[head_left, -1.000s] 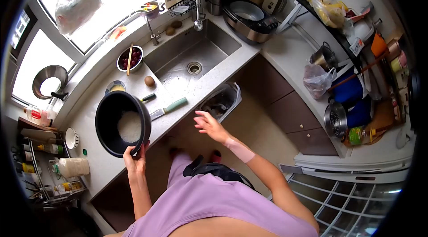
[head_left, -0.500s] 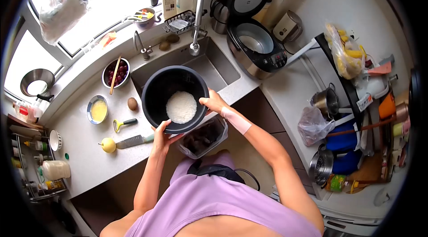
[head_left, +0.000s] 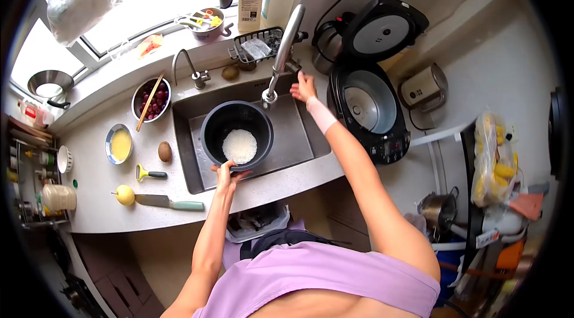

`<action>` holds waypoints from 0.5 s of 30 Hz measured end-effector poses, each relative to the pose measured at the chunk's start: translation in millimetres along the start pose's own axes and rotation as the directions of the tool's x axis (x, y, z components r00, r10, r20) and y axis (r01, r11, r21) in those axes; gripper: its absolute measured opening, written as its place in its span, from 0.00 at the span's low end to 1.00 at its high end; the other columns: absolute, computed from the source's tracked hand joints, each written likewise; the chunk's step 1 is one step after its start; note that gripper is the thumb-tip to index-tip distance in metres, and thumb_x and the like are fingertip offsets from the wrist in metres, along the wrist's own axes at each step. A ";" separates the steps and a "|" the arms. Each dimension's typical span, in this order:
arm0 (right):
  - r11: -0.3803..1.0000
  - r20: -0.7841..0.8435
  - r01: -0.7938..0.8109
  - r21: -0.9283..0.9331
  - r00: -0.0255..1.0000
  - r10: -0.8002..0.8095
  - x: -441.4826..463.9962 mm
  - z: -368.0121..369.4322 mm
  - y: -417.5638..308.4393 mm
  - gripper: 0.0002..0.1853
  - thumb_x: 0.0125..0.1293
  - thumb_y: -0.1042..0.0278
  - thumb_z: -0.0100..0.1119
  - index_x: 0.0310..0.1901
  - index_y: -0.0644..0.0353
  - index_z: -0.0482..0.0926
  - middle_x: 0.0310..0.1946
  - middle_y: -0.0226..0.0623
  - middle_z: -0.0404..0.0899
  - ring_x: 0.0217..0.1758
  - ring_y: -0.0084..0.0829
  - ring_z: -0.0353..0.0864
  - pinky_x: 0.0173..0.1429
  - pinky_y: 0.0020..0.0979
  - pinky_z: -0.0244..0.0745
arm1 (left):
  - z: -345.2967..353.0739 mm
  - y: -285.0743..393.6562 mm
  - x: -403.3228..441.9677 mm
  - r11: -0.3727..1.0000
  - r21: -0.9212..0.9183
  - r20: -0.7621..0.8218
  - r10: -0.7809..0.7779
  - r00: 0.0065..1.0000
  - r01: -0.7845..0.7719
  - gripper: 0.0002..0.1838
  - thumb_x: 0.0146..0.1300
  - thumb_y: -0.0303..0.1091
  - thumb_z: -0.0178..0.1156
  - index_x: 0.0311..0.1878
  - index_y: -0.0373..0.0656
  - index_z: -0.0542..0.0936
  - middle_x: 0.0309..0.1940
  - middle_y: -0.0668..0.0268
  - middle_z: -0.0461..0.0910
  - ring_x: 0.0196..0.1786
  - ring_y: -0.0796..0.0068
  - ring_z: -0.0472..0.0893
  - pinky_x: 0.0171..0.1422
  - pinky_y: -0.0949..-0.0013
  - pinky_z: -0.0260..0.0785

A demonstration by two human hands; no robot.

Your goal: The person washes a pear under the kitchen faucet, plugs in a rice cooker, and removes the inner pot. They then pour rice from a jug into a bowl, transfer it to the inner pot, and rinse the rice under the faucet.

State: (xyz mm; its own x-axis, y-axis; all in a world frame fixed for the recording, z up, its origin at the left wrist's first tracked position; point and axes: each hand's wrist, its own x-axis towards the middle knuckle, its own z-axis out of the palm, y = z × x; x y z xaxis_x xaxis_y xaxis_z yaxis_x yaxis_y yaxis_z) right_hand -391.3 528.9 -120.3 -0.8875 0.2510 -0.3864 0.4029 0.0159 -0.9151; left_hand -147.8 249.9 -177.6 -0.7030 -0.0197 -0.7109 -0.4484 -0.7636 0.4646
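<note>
A dark rice cooker inner pot (head_left: 216, 128) with white rice (head_left: 240, 147) in its bottom is over the steel sink (head_left: 297, 138). My left hand (head_left: 226, 175) grips the pot's near rim, thumb on the edge and fingers beneath. Beyond the sink's back right, my right hand (head_left: 304, 87) is raised beside the tall faucet (head_left: 280, 64), close to its side lever. Its fingers look apart, with nothing held; whether a fingertip touches the lever I cannot tell. The faucet's spout hangs just right of the pot.
On the left counter are a bowl of dark red fruit (head_left: 156, 107) with chopsticks across it, a yellow-filled bowl (head_left: 120, 145), a kiwi (head_left: 165, 151), a peeler (head_left: 150, 173), a pear (head_left: 124, 195) and a knife (head_left: 170, 202). The open rice cooker (head_left: 365, 111) stands right of the sink.
The pot has moved from the counter's front edge to over the sink. My right hand has let go of it and moved up beside the faucet; my left hand still holds the rim.
</note>
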 end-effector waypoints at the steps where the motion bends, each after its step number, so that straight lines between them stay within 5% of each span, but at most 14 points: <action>1: 0.995 -0.044 0.076 -0.067 0.996 -0.079 13.7 4.5 -27.3 0.30 0.65 0.36 0.48 0.54 0.56 0.61 0.33 0.43 0.79 0.24 0.33 0.81 0.24 0.30 0.76 | 2.1 -10.8 12.8 1.000 -0.010 -0.029 0.009 1.000 -0.009 0.38 0.44 0.20 0.52 0.54 0.50 0.41 0.49 0.41 0.60 0.43 0.40 0.76 0.48 0.35 0.76; 4: 0.839 -0.043 0.206 -0.503 0.964 -0.263 80.7 14.4 -44.8 0.28 0.67 0.41 0.45 0.42 0.65 0.76 0.22 0.41 0.80 0.20 0.31 0.81 0.22 0.29 0.76 | 26.4 -28.4 20.3 1.000 0.007 -0.069 -0.002 0.998 0.003 0.38 0.43 0.20 0.53 0.55 0.49 0.44 0.50 0.43 0.58 0.50 0.43 0.72 0.49 0.34 0.74; 5: 0.826 0.061 0.152 -0.542 0.988 -0.142 81.0 11.4 -54.3 0.25 0.67 0.47 0.45 0.33 0.65 0.79 0.20 0.39 0.79 0.20 0.30 0.81 0.23 0.30 0.76 | 45.5 -28.7 17.6 1.000 -0.006 -0.092 0.008 0.996 -0.008 0.38 0.43 0.20 0.54 0.55 0.49 0.44 0.50 0.43 0.57 0.52 0.44 0.71 0.49 0.34 0.74; 6: 0.834 0.070 0.170 -0.525 0.985 -0.157 92.5 10.7 -43.9 0.23 0.66 0.52 0.45 0.27 0.65 0.79 0.19 0.38 0.80 0.20 0.30 0.81 0.25 0.31 0.77 | 54.5 -31.3 24.0 1.000 0.006 -0.094 0.021 0.995 -0.020 0.38 0.43 0.20 0.54 0.55 0.49 0.45 0.51 0.44 0.57 0.54 0.43 0.69 0.49 0.35 0.74; 10: 0.810 0.118 0.337 -0.479 0.940 -0.321 72.2 7.4 -27.3 0.21 0.67 0.55 0.45 0.31 0.64 0.80 0.21 0.39 0.80 0.21 0.30 0.81 0.28 0.30 0.78 | 90.9 -34.5 19.1 1.000 -0.018 -0.056 0.013 0.998 -0.014 0.34 0.45 0.21 0.54 0.52 0.49 0.47 0.52 0.46 0.57 0.54 0.45 0.69 0.49 0.36 0.75; 12: 0.917 0.014 0.345 -0.200 0.937 -0.349 68.0 6.7 -13.2 0.18 0.65 0.59 0.44 0.30 0.63 0.80 0.19 0.40 0.80 0.24 0.32 0.82 0.34 0.32 0.75 | 93.8 -43.1 25.3 0.999 -0.038 -0.070 0.036 0.997 -0.039 0.31 0.45 0.21 0.54 0.50 0.47 0.48 0.50 0.46 0.59 0.51 0.47 0.72 0.50 0.37 0.75; 15: 0.918 -0.013 0.377 -0.126 0.924 -0.382 63.3 4.8 -0.6 0.16 0.67 0.63 0.42 0.34 0.63 0.79 0.22 0.40 0.81 0.24 0.30 0.81 0.34 0.30 0.75 | 82.4 -53.1 45.5 0.996 -0.093 -0.002 0.009 1.000 -0.009 0.30 0.45 0.20 0.53 0.48 0.46 0.48 0.48 0.47 0.60 0.50 0.48 0.72 0.49 0.38 0.76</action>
State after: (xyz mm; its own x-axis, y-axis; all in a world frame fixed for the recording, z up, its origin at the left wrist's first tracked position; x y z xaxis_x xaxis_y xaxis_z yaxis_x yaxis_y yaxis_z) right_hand -448.8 540.2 -144.8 -0.9712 0.2380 -0.0063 0.0629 0.2309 -0.9709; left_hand -201.5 342.7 -191.0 -0.7056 -0.0279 -0.7080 -0.3886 -0.8204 0.4196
